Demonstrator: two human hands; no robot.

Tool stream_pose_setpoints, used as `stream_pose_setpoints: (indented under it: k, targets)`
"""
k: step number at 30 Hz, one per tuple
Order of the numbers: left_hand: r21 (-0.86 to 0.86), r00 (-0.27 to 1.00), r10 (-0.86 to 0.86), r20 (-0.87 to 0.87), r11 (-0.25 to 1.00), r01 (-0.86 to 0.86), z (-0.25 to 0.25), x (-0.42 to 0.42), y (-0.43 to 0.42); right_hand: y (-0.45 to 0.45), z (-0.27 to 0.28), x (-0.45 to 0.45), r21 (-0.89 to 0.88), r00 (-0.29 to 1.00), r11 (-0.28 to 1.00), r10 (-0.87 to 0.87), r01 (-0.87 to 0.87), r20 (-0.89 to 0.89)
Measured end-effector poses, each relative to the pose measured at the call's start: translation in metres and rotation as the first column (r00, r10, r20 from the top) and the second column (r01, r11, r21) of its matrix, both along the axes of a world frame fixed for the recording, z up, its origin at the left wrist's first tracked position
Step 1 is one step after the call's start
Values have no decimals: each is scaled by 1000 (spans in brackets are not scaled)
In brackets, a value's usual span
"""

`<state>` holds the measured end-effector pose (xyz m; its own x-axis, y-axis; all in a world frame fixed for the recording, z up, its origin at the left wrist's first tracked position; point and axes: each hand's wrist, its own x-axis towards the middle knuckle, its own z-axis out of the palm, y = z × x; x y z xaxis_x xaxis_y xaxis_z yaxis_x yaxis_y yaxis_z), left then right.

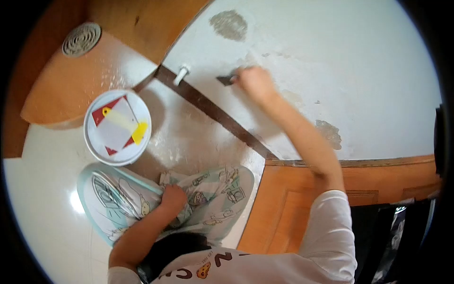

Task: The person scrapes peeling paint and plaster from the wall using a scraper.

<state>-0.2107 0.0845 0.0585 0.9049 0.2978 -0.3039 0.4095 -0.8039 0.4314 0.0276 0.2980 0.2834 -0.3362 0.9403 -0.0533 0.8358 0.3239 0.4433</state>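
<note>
My right hand is closed around a putty knife with a dark blade, held against or very near the white wall. Bare grey-brown patches show where the wall's surface is gone, above the hand and lower right of it. Over my lap, my left hand is curled closed at the patterned trousers. Whether its fingers grip the cloth or anything else is hidden.
A white round bucket with red and yellow marks on top stands on the floor at left. A white pipe stub juts out by the dark skirting. A round floor drain lies upper left; an orange wooden door is at lower right.
</note>
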Motion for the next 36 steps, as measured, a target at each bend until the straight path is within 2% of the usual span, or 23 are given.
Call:
stream_pose_setpoints:
  k: [1, 3, 5, 7, 10, 13, 15, 17, 20, 23, 24, 27, 28, 31, 32, 35, 36]
  targets:
    - [-19, 1000, -9, 0, 1000, 9, 1, -1, 1, -8, -13, -1, 6, 999, 1000, -16, 16, -43]
    - [-37, 1000, 4, 21, 999, -3, -2, -1, 2, -33, -27, -7, 14, 996, 997, -80, 80, 38]
    - [-46, 1000, -5, 16, 999, 6, 1, -3, 4, -64, -11, -9, -13, 963, 974, -227, 227, -142]
    - [-46, 1000, -22, -9, 999, 22, 9, 0, 6, -94, -7, 17, 55, 908, 937, -319, 345, -271]
    - [-77, 997, -56, -49, 996, 52, 8, 3, 8, -145, 16, 51, 96, 777, 844, -434, 527, -456]
    - [-88, 1000, -24, 19, 996, 26, 15, 3, 10, -192, 43, 74, 115, 640, 750, -461, 651, -615]
    - [-113, 1000, -2, -14, 994, 0, 25, 10, 12, -216, 55, 84, 118, 541, 693, -433, 711, -721]
    - [-114, 999, 30, -27, 993, -33, 24, 17, 10, -230, 60, 90, 86, 417, 644, -383, 760, -824]
    - [-303, 998, 59, -8, 951, -59, 2, 28, 8, -232, 55, 93, 367, 553, 595, -160, 715, -818]
    - [-381, 998, 56, -38, 922, -66, -14, 34, 10, -196, 42, 86, 383, 208, 681, 327, 624, -922]
    - [-386, 997, 51, -60, 920, -70, -11, 33, 8, -185, 53, 63, 250, -118, 778, 382, 576, -916]
    - [-353, 996, 45, -83, 933, -71, -1, 36, 12, -159, 56, 61, 279, -289, 876, 406, 394, -867]
    - [-329, 996, 54, -72, 941, -75, -4, 32, 7, -148, 63, 53, 273, -358, 828, 477, 490, -803]
    - [-286, 996, 49, -81, 956, -70, 0, 32, 6, -139, 91, 59, 345, -578, 882, 470, 320, -667]
    - [-284, 997, 49, -67, 957, -66, -2, 32, 5, -135, 104, 57, 320, -549, 854, 512, 410, -661]
    - [-269, 997, 41, -63, 961, -57, 2, 35, 4, -136, 140, 62, 436, -426, 716, 685, 545, -591]
    - [-263, 997, 39, -69, 963, -56, 3, 36, 4, -139, 152, 63, 455, -443, 706, 701, 543, -558]
